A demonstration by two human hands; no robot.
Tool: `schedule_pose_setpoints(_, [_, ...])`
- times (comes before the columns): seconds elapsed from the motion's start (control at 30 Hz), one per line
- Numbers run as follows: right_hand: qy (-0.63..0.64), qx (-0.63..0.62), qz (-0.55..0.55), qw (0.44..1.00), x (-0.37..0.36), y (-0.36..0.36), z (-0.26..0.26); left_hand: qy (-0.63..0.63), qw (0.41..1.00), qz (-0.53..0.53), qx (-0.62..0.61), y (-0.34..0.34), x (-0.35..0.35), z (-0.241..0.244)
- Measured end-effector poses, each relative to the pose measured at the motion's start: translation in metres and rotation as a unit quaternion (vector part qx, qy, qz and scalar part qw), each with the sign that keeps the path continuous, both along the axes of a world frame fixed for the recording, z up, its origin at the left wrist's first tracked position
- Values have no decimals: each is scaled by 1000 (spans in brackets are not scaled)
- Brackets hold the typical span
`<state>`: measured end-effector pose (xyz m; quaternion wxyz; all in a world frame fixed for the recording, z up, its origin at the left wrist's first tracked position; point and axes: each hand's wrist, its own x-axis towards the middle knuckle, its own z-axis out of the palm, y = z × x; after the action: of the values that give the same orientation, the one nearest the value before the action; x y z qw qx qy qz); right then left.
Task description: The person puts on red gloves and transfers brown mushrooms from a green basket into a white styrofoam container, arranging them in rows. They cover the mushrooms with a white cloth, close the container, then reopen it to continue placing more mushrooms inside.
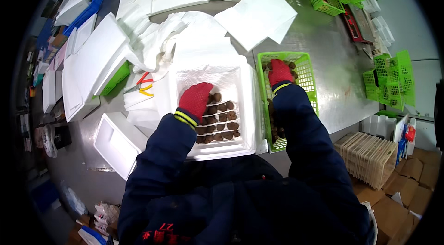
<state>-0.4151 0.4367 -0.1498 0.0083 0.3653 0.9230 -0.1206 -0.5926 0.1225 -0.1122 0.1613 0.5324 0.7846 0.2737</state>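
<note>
Both hands wear red knitted gloves. My left hand [196, 99] is inside a white foam box [247, 106], over rows of round brown items [231, 126], perhaps mushrooms or truffles, with white sheet strips between the rows. Its fingertips are hidden, so whether it holds one cannot be told. My right hand [280, 71] reaches into the far end of a green plastic basket [308, 82] right beside the box, among more of the brown items; its fingers point down and their grip is hidden. White padded sheet lines the box and folds out over its far edge.
Left of the box lie scissors with red and yellow handles [147, 89], stacked foam lids [93, 61] and an empty foam box [119, 144]. White sheets [256, 16] spread across the metal table's far side. Green baskets [390, 78] and a red-and-black device [357, 24] stand at right.
</note>
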Motion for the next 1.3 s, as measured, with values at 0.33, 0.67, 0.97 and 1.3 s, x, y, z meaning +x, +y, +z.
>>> schedule_pose_setpoints(0.33, [67, 55, 41, 995, 1, -31, 33, -45, 994, -93, 18, 16, 11, -28])
schedule_pose_setpoints(0.67, [-53, -61, 277, 957, -60, -178, 74, -97, 994, -7, -41, 21, 13, -18])
schedule_pose_setpoints(0.97, [121, -123, 241, 955, -34, -114, 126, -50, 995, 2, -82, 14, 15, -17])
schedule_pose_setpoints(1.3, [123, -122, -72, 982, 17, 5, 40, 38, 998, -22, -41, 46, 30, -11])
